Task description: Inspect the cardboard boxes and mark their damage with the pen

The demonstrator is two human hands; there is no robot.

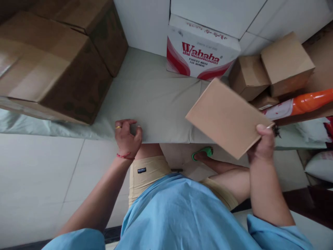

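A flat brown cardboard piece [226,116] is gripped at its right corner by my right hand [262,146], with the thumb on its upper face and the other fingers hidden below. It is held tilted over the front edge of a surface with a grey-green cover [156,100]. Near the left part of that edge rests my left hand [128,135], its fingers loosely curled and the thumb apart from them. It holds nothing that I can see.
Large brown cartons [52,66] stand on the left. A white and red Wahaha water carton [200,52] sits against the tiled wall. To the right are small brown boxes [286,66], an orange and white packet [307,104] and a white plastic bag [313,130].
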